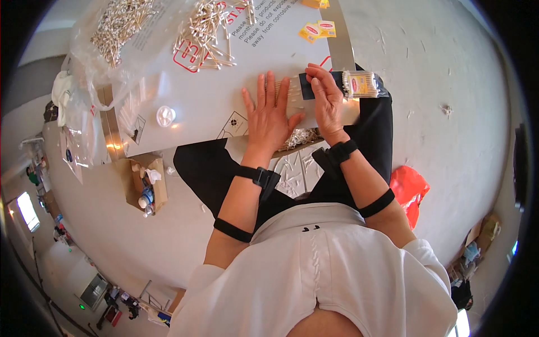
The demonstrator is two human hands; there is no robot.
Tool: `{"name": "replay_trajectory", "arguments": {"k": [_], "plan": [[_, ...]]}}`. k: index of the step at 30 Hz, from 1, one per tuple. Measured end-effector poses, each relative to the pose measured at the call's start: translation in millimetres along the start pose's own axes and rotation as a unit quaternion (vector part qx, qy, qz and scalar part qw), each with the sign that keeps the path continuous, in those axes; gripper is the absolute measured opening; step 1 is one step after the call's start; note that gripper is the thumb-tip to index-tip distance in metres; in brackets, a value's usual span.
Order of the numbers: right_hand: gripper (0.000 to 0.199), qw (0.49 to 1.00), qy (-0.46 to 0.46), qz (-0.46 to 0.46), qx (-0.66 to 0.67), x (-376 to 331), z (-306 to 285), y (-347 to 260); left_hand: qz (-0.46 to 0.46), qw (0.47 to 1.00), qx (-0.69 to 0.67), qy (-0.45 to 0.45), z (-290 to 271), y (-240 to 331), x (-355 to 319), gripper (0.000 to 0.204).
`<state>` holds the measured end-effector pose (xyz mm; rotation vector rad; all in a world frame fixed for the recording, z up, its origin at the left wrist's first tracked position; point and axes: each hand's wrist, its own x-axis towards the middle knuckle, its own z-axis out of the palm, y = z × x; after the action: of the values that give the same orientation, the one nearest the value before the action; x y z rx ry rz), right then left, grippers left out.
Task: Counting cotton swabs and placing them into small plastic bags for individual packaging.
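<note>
My left hand lies flat on the grey printed board, fingers spread, over a row of cotton swabs lying side by side. Close by on the right, my right hand has its fingers drawn together on a dark flat piece, which shows on both sides of the hand; the exact grip is partly hidden. Beyond it, at the board's right edge, sits a clear pack of cotton swabs with a yellow and red label. Loose cotton swabs are heaped farther back.
A clear bag of many swabs stands at the far left. Yellow labels lie at the far right, a small round clear container at the left. More swabs fill a box below the board. A cardboard box and red bag are on the floor.
</note>
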<state>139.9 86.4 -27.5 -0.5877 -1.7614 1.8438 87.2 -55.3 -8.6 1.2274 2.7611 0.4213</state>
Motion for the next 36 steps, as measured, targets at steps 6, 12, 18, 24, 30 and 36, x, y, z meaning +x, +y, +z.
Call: {"name": "replay_trajectory", "arguments": {"k": [6,12,18,24,30,36], "plan": [[0.032,1.0,0.012,-0.019,0.009,3.5,8.9,0.9,-0.051,0.968,-0.206,0.133,9.2,-11.7,9.6,0.07],[0.033,0.998,0.036,-0.025,0.034,6.7,30.8,6.8,-0.133,0.828,-0.47,0.276,17.5,-4.9,26.6,0.056],[0.033,0.999,0.037,-0.016,0.026,7.9,42.0,7.3,-0.131,0.804,-0.513,0.272,19.3,-1.1,34.7,0.056],[0.038,0.993,0.067,0.019,0.1,14.7,14.9,0.1,0.003,0.968,-0.175,0.182,6.7,-19.1,27.4,0.065],[0.037,0.994,0.068,0.032,0.075,8.5,-0.8,-4.5,-0.015,0.993,-0.084,0.076,-2.1,-2.7,6.2,0.072],[0.036,0.995,0.051,0.026,0.077,5.1,5.1,-3.2,-0.019,0.992,-0.074,0.104,8.5,-5.7,19.3,0.066]]}}
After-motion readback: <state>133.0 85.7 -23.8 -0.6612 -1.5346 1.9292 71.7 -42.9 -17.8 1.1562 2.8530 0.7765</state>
